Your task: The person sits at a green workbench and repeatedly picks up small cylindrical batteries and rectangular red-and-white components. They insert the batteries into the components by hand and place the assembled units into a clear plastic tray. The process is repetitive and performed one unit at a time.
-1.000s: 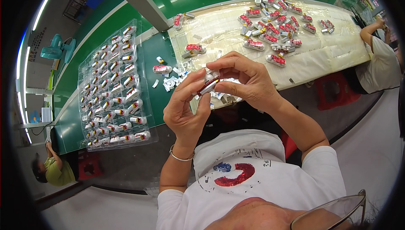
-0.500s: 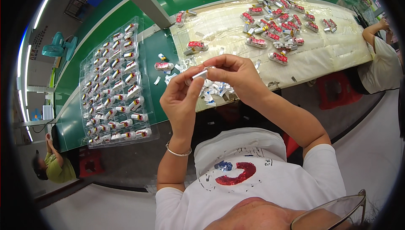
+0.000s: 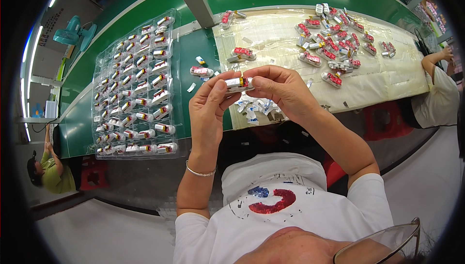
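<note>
Between my two hands is a small white plastic housing with a silver battery cell (image 3: 234,83) lying in it, yellow and red at the cell's end. My left hand (image 3: 207,100) pinches its left end between thumb and fingers. On the other end, my right hand (image 3: 281,89) closes its thumb and fingertips at the red part. Below and behind the hands lie many white paper scraps (image 3: 254,106), some with blue marks. Just beyond the left hand, a white housing with a red part (image 3: 201,71) rests on the green tabletop, near a loose silver cell (image 3: 200,60).
A clear plastic tray (image 3: 177,101) at the left holds rows of similar units. Several red-and-white units (image 3: 332,46) are heaped on the taped, cream-coloured sheet (image 3: 387,72). A metal post (image 3: 193,0) rises at the back. Other people sit at both sides, beside red stools (image 3: 382,118).
The housing has been turned between my fingers, so its silver cell and red end now show. My right hand has shifted slightly right and down. The whole view has shifted a little.
</note>
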